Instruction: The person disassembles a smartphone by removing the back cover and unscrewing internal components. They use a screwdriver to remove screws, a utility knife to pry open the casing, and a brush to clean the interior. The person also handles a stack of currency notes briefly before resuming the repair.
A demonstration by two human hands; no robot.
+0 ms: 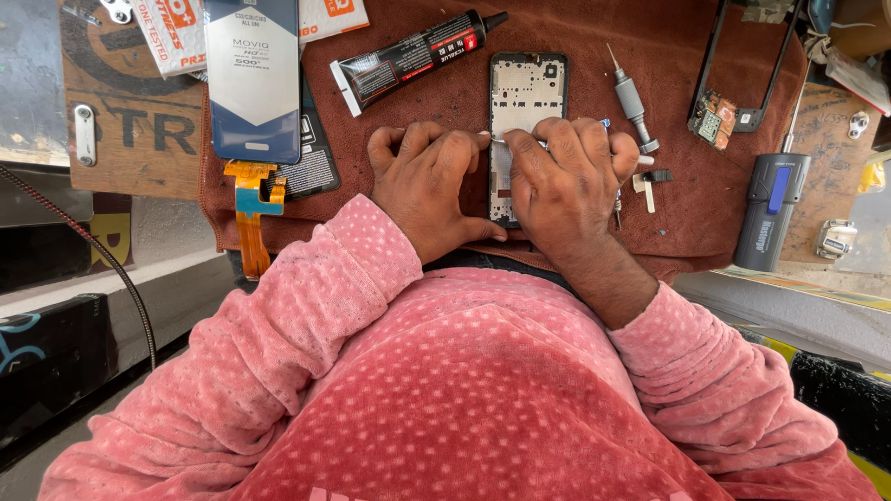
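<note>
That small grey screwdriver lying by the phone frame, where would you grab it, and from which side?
Judging by its pose, grip the grey screwdriver around its thick ribbed barrel in the middle, coming down from above. It lies flat on the brown cloth, slim tip pointing away, so the barrel is the widest part. The right hand is closest.

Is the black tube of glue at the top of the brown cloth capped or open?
Capped. The black glue tube lies flat on the brown cloth, with a black cap covering its narrow tip.

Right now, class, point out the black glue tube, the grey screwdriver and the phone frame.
Glue tube [408,57], head view, middle of the black body.
Screwdriver [631,100], head view, grey handle.
Phone frame [527,88], head view, bare upper part above the hands.
</note>
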